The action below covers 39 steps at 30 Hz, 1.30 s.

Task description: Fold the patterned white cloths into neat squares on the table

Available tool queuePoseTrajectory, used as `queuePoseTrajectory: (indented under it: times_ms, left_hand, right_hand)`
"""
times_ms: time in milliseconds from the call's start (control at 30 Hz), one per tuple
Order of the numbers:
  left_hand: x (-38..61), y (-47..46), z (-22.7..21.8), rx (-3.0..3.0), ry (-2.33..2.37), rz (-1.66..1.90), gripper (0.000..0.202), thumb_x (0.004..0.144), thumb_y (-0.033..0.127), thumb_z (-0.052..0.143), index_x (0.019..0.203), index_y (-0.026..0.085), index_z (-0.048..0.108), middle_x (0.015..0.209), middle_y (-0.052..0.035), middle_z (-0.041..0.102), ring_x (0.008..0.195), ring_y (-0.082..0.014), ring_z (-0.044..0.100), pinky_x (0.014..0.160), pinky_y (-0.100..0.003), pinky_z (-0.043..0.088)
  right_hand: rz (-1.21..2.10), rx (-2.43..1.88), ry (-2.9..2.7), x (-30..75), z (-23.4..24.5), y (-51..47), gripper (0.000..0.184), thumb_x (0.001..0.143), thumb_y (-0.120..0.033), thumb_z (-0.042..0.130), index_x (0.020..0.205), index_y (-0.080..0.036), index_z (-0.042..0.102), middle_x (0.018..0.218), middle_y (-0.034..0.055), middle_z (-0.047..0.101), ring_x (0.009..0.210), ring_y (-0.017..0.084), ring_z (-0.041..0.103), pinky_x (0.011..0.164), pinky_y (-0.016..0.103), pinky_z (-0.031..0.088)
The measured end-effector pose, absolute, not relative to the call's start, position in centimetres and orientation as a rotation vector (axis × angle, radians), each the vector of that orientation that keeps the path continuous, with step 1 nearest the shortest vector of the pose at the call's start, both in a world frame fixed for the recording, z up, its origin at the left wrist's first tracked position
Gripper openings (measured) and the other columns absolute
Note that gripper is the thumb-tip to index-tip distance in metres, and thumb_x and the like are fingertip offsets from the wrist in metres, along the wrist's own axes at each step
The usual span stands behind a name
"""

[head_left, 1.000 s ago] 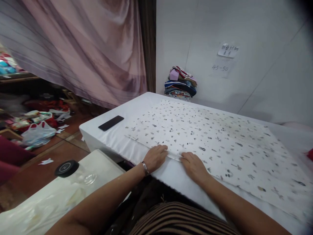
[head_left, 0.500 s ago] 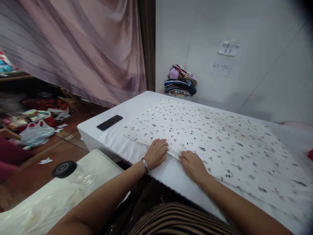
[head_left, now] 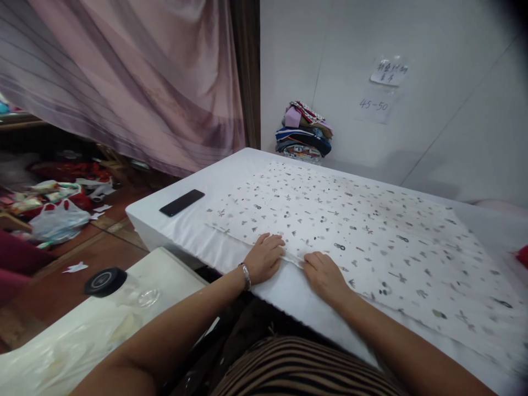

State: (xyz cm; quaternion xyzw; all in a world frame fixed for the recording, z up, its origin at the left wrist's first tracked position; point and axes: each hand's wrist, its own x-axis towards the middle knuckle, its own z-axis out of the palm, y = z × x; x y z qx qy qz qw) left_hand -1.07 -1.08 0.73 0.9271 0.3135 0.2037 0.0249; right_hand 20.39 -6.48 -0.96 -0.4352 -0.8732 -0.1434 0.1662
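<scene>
A large white cloth printed with small grey motifs [head_left: 325, 220] lies spread flat over the white-covered table [head_left: 231, 173]. At its near edge, my left hand [head_left: 264, 257] wears a bracelet and has its fingers curled down on the hem. A short stretch of hem shows between it and my right hand [head_left: 325, 276], whose fingers are bent together over the same edge. Both hands are closed on the fabric; the thumbs are mostly hidden beneath the fingers.
A black phone [head_left: 182, 203] lies on the table's left part. Folded clothes [head_left: 304, 135] are stacked against the wall. At lower left, a side table [head_left: 165, 269] holds a clear jar with a black lid [head_left: 105, 281]. A pink curtain [head_left: 165, 82] hangs behind, and plastic bags [head_left: 60, 221] sit on the floor.
The view has shifted slightly. Both hands stay at the cloth's near edge, in nearly the same grip, and the cloth lies as before.
</scene>
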Motion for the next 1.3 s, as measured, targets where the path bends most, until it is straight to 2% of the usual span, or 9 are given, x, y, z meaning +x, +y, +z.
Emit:
queuePoseTrajectory:
  times_ms: [133, 267, 333, 600, 800, 967, 1067, 1167, 1300]
  left_hand:
    - [-0.1, -1.1, 0.7, 2.941, 0.879, 0.571, 0.020, 0.077, 0.021, 0.051, 0.097, 0.020, 0.055, 0.115, -0.0062, 0.053, 0.116, -0.0202, 0.040, 0.102, -0.043, 0.022]
    - [0.9, -0.9, 0.5, 3.025, 0.845, 0.572, 0.009, 0.081, 0.021, 0.049, 0.084, 0.018, 0.057, 0.109, -0.0045, 0.056, 0.112, -0.0184, 0.042, 0.100, -0.040, 0.026]
    - [1.1, -0.9, 0.4, 3.068, 0.813, 0.590, 0.012, 0.083, 0.019, 0.045, 0.078, 0.018, 0.057, 0.105, -0.0036, 0.058, 0.109, -0.0172, 0.044, 0.099, -0.038, 0.028]
    - [0.7, -1.6, 0.1, 3.134, 0.753, 0.638, 0.021, 0.087, 0.014, 0.039, 0.075, 0.018, 0.057, 0.092, 0.0002, 0.061, 0.100, -0.0137, 0.047, 0.097, -0.035, 0.028]
    - [0.8, -1.7, 0.5, 3.138, 0.737, 0.631, 0.020, 0.087, 0.016, 0.040, 0.075, 0.018, 0.057, 0.092, 0.0000, 0.061, 0.096, -0.0139, 0.046, 0.087, -0.032, 0.032]
    - [0.8, -1.6, 0.4, 3.169, 0.705, 0.537, 0.023, 0.087, 0.017, 0.040, 0.069, 0.018, 0.055, 0.078, -0.0008, 0.059, 0.085, -0.0144, 0.046, 0.080, -0.032, 0.033]
    - [0.9, -1.5, 0.1, 3.157, 0.745, 0.511, 0.020, 0.086, 0.017, 0.041, 0.071, 0.018, 0.054, 0.074, -0.0016, 0.058, 0.080, -0.0147, 0.047, 0.077, -0.032, 0.033]
    - [1.3, -1.6, -0.2, 3.111, 0.854, 0.433, 0.012, 0.085, 0.017, 0.043, 0.079, 0.018, 0.054, 0.072, -0.0013, 0.057, 0.073, -0.0143, 0.048, 0.072, -0.031, 0.033]
    - [1.7, -1.9, -0.3, 3.086, 0.934, 0.390, 0.011, 0.084, 0.019, 0.046, 0.093, 0.019, 0.053, 0.081, -0.0012, 0.059, 0.079, -0.0153, 0.050, 0.073, -0.031, 0.034]
  right_hand:
    - [-0.366, -1.257, -2.468, 20.3, -0.6, -6.5, 0.020, 0.086, -0.016, 0.044, 0.073, -0.016, 0.058, 0.084, 0.0061, 0.055, 0.079, 0.017, 0.043, 0.067, 0.030, 0.033]
    - [-0.335, -1.261, -2.470, 20.1, -0.3, -6.5, 0.019, 0.085, -0.015, 0.044, 0.072, -0.016, 0.058, 0.082, 0.0063, 0.055, 0.079, 0.017, 0.044, 0.068, 0.030, 0.034]
    - [-0.322, -1.263, -2.474, 20.1, -0.3, -6.5, 0.019, 0.085, -0.015, 0.044, 0.073, -0.016, 0.058, 0.083, 0.0065, 0.055, 0.079, 0.017, 0.044, 0.069, 0.030, 0.035]
    - [-0.406, -1.247, -2.459, 20.3, -1.0, -6.8, 0.018, 0.086, -0.013, 0.041, 0.083, -0.015, 0.059, 0.106, 0.0085, 0.055, 0.089, 0.020, 0.044, 0.073, 0.032, 0.036]
    - [-0.369, -1.172, -2.537, 20.5, -1.4, -6.7, 0.022, 0.088, -0.015, 0.039, 0.079, -0.016, 0.059, 0.086, 0.0057, 0.057, 0.077, 0.017, 0.045, 0.069, 0.030, 0.037]
    - [-0.354, -1.199, -2.552, 20.4, -1.5, -6.8, 0.022, 0.087, -0.011, 0.039, 0.098, -0.013, 0.057, 0.083, 0.0063, 0.058, 0.076, 0.017, 0.047, 0.067, 0.029, 0.038]
    - [-0.346, -1.247, -2.536, 20.1, -1.4, -6.7, 0.026, 0.086, -0.010, 0.038, 0.106, -0.012, 0.055, 0.084, 0.0073, 0.059, 0.077, 0.018, 0.049, 0.067, 0.029, 0.039]
    - [-0.311, -1.267, -2.520, 19.8, -1.3, -6.6, 0.023, 0.086, -0.013, 0.037, 0.094, -0.015, 0.059, 0.079, 0.0057, 0.059, 0.073, 0.017, 0.050, 0.065, 0.029, 0.039]
    - [-0.216, -1.265, -2.500, 19.9, -1.1, -6.6, 0.023, 0.085, -0.013, 0.038, 0.087, -0.017, 0.060, 0.077, 0.0052, 0.058, 0.072, 0.017, 0.052, 0.065, 0.028, 0.041]
